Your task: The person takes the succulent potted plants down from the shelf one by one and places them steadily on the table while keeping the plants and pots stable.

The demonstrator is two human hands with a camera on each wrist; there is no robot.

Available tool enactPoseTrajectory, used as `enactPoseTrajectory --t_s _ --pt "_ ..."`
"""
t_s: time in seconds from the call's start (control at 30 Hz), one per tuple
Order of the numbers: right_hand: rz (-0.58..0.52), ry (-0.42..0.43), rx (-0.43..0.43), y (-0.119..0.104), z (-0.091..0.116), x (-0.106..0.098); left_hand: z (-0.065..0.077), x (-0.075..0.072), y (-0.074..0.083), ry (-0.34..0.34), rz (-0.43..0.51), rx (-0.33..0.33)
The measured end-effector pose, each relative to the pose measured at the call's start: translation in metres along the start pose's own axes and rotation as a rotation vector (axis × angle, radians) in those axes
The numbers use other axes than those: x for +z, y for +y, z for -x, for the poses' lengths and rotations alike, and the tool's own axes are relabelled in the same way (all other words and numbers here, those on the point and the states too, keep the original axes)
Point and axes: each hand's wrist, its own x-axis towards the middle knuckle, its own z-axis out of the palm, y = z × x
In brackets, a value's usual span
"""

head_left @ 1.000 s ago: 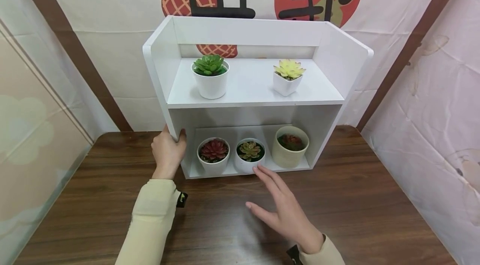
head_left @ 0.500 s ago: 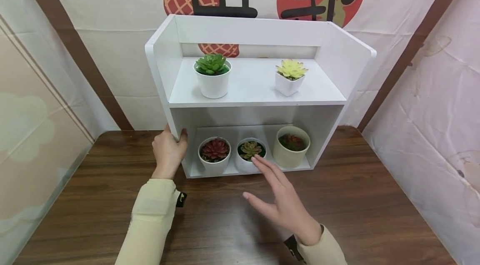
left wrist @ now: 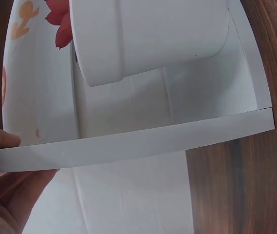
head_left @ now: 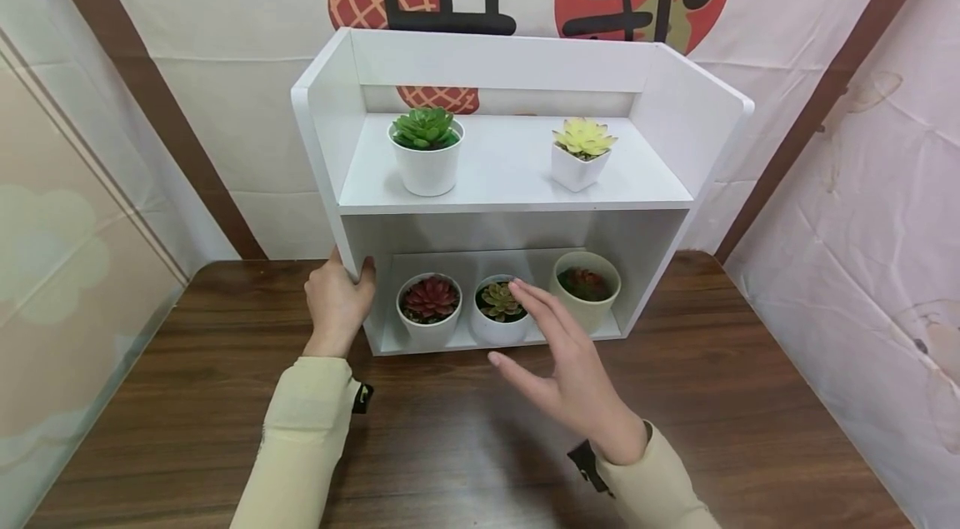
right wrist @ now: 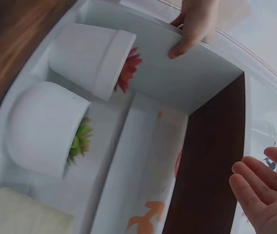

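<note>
A white two-tier shelf (head_left: 517, 207) stands on the wooden table. My left hand (head_left: 337, 301) grips its left side panel; in the left wrist view the thumb and fingers pinch the panel edge. My right hand (head_left: 573, 371), fingers extended and thumb apart, hovers before the lower tier and holds nothing. Behind its fingertips is a white pot with a yellow-green succulent (head_left: 501, 316). To the left of that pot sits a white pot with a red succulent (head_left: 429, 312). A cream pot with a reddish plant (head_left: 588, 291), partly covered by my right hand, stands to the right.
On the upper tier are a green succulent in a round white pot (head_left: 426, 154) and a pale yellow succulent in a squarish white pot (head_left: 579, 158). A printed white cloth (head_left: 262, 137) hangs behind. The dark wooden table (head_left: 750, 412) extends forward and to both sides.
My right hand has risen from the front of the middle pot to about the height of its plant. The left hand keeps its grip on the panel; the pots have not moved.
</note>
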Motion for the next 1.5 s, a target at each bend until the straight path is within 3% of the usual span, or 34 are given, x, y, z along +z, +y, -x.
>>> enactPoseTrajectory --t_s 0.47,1.07,1.5 --pt "-0.009 0.039 0.003 -0.008 -0.02 -0.007 0.0 0.0 0.0 0.001 -0.004 0.001" --pt "0.008 0.195 -0.069 -0.024 -0.06 -0.015 0.0 0.001 -0.001 -0.005 -0.004 -0.006" --pt "-0.027 0.18 -0.061 -0.022 -0.082 -0.01 0.001 0.0 -0.002 0.003 -0.004 0.012"
